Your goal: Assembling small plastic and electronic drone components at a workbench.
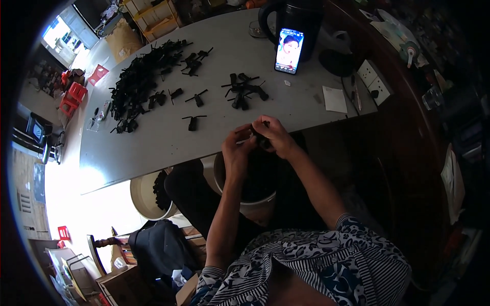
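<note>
Thin-pronged black pieces and a lit rectangular phone occupy the smooth grey desk; the right hand clamps a small dark piece, the left hand alongside, grip unclear.

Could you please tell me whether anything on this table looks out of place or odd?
Nothing looks clearly spilled or damaged. One small oddity: a white scrap lies loose on the grey table, just in front of the phone, unlike the black parts spread farther left.
</note>
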Available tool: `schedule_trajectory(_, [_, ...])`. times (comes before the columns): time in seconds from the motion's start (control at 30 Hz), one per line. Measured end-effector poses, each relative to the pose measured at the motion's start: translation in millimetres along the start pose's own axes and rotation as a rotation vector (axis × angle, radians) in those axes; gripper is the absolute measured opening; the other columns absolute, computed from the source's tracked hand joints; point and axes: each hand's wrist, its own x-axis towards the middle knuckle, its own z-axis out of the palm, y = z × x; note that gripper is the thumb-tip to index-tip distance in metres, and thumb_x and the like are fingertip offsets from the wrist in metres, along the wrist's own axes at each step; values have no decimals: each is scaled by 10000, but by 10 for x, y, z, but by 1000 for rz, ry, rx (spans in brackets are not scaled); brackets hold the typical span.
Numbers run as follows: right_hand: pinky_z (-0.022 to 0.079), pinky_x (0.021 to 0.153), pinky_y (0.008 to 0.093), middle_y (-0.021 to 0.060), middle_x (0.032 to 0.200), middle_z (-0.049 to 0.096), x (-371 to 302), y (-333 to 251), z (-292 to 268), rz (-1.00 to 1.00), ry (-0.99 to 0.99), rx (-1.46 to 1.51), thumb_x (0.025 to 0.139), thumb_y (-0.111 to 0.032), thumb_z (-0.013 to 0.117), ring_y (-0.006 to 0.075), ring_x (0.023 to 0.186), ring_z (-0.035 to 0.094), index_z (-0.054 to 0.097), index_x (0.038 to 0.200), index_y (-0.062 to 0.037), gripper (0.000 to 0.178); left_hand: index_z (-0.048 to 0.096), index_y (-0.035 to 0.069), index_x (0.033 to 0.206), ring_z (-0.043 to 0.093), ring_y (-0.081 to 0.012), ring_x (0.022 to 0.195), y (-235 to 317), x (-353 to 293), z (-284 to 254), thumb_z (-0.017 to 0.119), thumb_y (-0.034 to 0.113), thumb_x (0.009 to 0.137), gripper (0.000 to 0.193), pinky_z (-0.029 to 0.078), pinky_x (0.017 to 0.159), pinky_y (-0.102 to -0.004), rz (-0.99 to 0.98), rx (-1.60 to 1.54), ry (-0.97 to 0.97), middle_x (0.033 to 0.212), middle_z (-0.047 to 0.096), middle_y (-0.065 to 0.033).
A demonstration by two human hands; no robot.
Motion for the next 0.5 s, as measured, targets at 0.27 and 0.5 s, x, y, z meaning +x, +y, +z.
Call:
schedule_trajectory(0.27, [359,480,202,-29,718,507,-204,-42,208,-61,12,-219,808,-384,602,41,642,438,557,921,-72,334,548,-4,1039,562,-143,823,-87,-226,-13,580,5,782,259,449,767,-259,77,-201,52,950,594,-98])
schedule_trajectory(0.5, [380,577,194,5,709,566,-337,24,202,-208,119,-24,814,-189,600,64,646,492,606,933,-19,207,570,26,996,576,-169,862,117,-252,-65,530,-5,825,178,481,766,-282,114,-481,197,947,597,-98])
